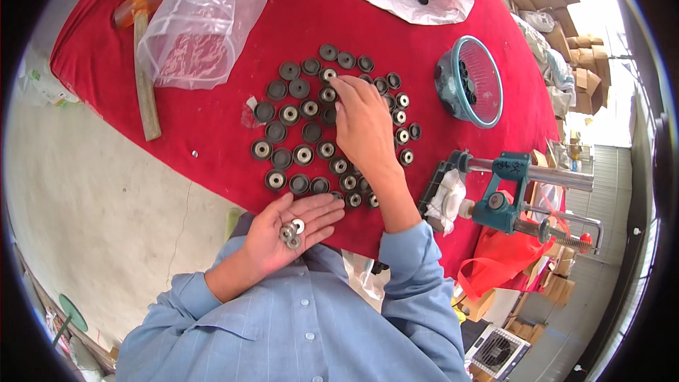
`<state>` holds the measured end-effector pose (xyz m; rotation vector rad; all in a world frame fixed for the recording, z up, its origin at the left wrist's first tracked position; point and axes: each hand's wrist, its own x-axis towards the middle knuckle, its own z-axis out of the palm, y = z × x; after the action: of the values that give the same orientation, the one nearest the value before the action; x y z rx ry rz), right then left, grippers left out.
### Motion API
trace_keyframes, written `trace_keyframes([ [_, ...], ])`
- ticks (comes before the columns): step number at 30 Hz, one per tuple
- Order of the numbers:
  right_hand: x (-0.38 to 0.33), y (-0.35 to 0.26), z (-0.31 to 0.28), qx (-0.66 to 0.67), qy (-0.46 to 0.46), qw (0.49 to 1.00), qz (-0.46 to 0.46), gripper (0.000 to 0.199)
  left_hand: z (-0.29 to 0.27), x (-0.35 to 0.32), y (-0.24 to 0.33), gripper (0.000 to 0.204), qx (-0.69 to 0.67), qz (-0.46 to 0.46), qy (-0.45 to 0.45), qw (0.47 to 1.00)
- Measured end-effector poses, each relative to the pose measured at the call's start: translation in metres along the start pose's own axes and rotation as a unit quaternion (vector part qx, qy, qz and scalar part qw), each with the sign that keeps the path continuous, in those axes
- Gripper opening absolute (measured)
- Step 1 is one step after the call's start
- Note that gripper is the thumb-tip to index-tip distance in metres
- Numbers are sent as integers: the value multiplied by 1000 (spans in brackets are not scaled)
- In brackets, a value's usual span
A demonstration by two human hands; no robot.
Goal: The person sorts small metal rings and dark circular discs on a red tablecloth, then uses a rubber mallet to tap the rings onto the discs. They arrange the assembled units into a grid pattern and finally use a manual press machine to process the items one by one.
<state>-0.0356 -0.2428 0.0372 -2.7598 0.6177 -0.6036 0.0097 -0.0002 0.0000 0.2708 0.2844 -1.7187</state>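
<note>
My left hand [286, 230] lies palm up near the table's front edge, fingers stretched out, holding several small metal ring bearings [291, 234] in its palm. Farther up the table, my right hand [364, 124] reaches over the parts with its fingers bent down and close together. Its fingertips touch a metal bearing [327, 75] at a round black cap; the exact grip is partly hidden. Many black caps stand in loose rows around it. Some hold a shiny bearing, like the one at the left [262, 149]; others show only black, such as a cap [289, 71] farther back.
On the red cloth [233, 117] stand a blue basket [458, 92] with black parts and a green hand press [498, 194] at right. A white sack [453, 10] of black pieces lies at the back, a plastic bag [194, 35] and a wooden stick [146, 81] at left.
</note>
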Motion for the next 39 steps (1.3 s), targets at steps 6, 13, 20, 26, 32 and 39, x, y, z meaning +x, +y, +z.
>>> trace_keyframes([
  [6, -90, -67, -62, 254, -172, 952, 12, 43, -9, 0, -4, 74, -59, 10, -19, 998],
  [13, -138, -85, -35, 185, -189, 963, -43, 41, -1, -1, -4, 71, 10, 30, -7, 999],
  [20, -89, -53, -55, 200, -55, 977, 57, 29, -21, -4, -8, 62, -50, -12, 20, 998],
  [26, 4, 14, -24, 114, 77, 987, 88, 26, -6, -6, -2, 61, 26, -27, 37, 999],
  [32, 50, 50, 17, 51, 63, 991, 108, 23, -4, -7, 1, 60, 15, -42, 42, 998],
  [39, 47, 57, 33, -23, 72, 997, 3, 28, -5, -6, 3, 62, -5, -61, 23, 998],
])
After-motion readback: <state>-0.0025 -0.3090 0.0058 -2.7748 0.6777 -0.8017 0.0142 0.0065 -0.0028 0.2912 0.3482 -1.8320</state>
